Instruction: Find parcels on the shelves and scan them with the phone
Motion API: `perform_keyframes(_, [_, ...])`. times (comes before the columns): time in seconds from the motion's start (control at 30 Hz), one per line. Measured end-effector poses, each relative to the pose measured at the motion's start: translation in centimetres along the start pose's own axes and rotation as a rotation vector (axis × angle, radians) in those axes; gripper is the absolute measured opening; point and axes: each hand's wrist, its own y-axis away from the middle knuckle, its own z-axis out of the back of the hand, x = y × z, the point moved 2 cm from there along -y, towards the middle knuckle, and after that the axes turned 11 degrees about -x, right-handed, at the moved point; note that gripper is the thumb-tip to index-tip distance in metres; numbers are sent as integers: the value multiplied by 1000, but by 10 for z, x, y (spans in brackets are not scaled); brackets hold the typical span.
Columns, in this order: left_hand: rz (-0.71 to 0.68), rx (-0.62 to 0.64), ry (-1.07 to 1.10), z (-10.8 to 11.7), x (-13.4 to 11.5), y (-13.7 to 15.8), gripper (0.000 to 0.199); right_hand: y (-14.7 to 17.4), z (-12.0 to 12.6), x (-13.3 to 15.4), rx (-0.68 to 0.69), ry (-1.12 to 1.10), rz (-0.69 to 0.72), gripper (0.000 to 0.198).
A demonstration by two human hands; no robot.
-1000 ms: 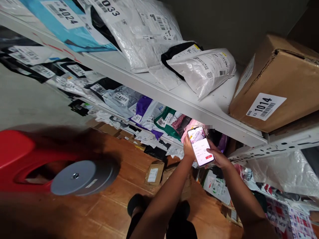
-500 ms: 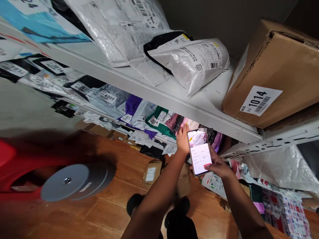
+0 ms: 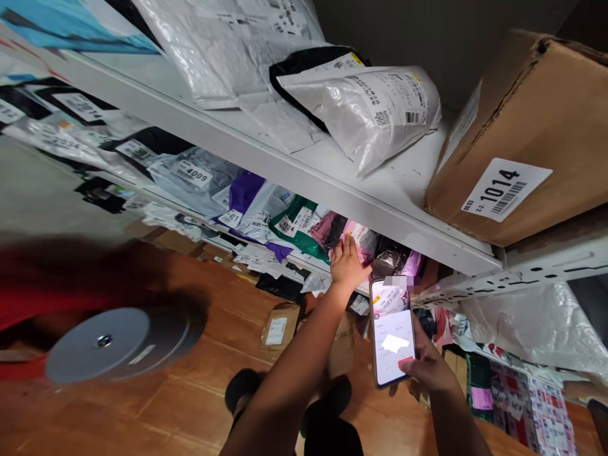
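Observation:
My right hand (image 3: 425,364) grips a smartphone (image 3: 393,345), its thumb on a red button low on the lit screen. The upper part of the screen shows a parcel label. My left hand (image 3: 349,269) reaches to the middle shelf, fingers stretched out on a pink parcel (image 3: 352,233) with a white label. Its fingertips rest on or against the parcel; the thumb points right, near the phone's top edge. Beside it lie a green parcel (image 3: 297,227) labelled 4024 and a dark parcel (image 3: 390,256).
Above my hands runs the upper shelf's white edge (image 3: 266,168). On that shelf stand a cardboard box (image 3: 532,133) marked 1014 and a white bubble mailer (image 3: 380,114). A grey round object (image 3: 102,342) and cardboard parcels (image 3: 280,326) are down by the wooden floor.
My right hand has brought the phone down and slightly right, away from the shelf. My left hand stays at the pink parcel, its fingers now more spread. A white patch appears on the screen.

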Motion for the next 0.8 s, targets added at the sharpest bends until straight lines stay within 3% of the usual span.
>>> perform_keyframes(0.23, [-13, -30, 15, 0, 1, 2, 95, 10, 0, -6, -37, -60, 20, 96])
perform_keyframes(0.4, [-47, -35, 42, -2, 2, 1, 92, 8, -2, 1, -87, -17, 36, 85])
perform_keyframes(0.8, [-69, -5, 80, 3, -4, 4, 53, 10, -4, 10, -79, -20, 54, 81])
